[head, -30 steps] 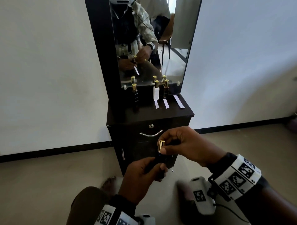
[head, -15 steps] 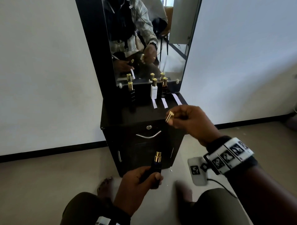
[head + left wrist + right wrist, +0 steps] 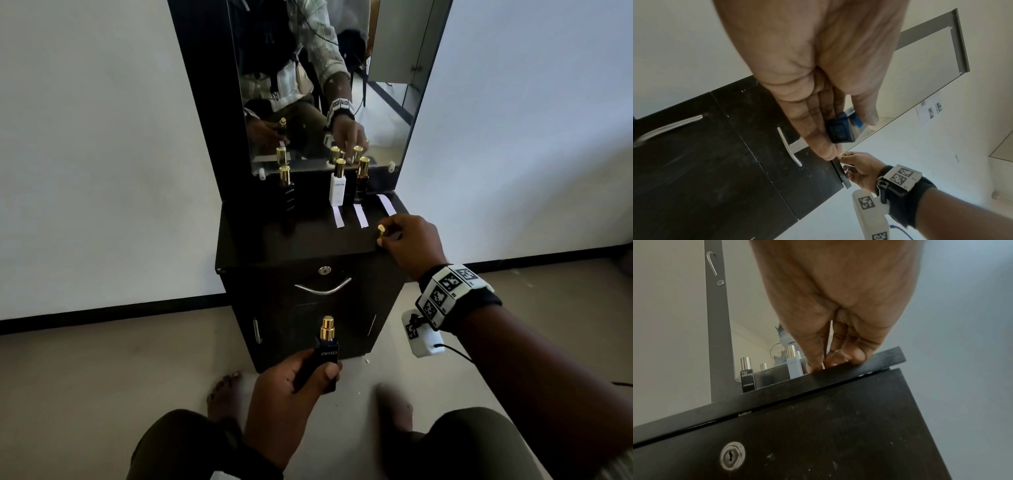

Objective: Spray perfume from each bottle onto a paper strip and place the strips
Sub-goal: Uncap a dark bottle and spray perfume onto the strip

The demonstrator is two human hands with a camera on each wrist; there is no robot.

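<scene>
From above, the left hand (image 3: 291,387) gripped a dark blue bottle (image 3: 320,363) low in front of the cabinet (image 3: 308,308), fingers and thumb wrapped round its body. The gold spray head stood bare and upright, likely so it was ready to be pressed. The right hand (image 3: 407,243) pinched the gold cap (image 3: 381,231) between thumb and fingertips at the front right corner of the cabinet top, seemingly to park it there and free the hand for a strip. Further back, a black bottle (image 3: 287,192) stood alone to the left, while a white bottle (image 3: 337,186) and an amber bottle (image 3: 362,181) stood together against the mirror (image 3: 308,68). Three paper strips (image 3: 360,216) lay in front of that pair, the rightmost running under the right hand. It looked as if each strip had been laid by its own bottle to keep the scents apart.

The camera on the left wrist showed the blue bottle (image 3: 839,132) from below, held between the closed fingers and the thumb. The right hand (image 3: 859,168) was beyond it at the cabinet's edge.

From the right wrist, the fingertips (image 3: 838,356) were bunched together and touched the cabinet top (image 3: 838,374). The cap itself was hidden there. The black bottle (image 3: 747,376) and white bottle (image 3: 795,366) stood behind.
</scene>
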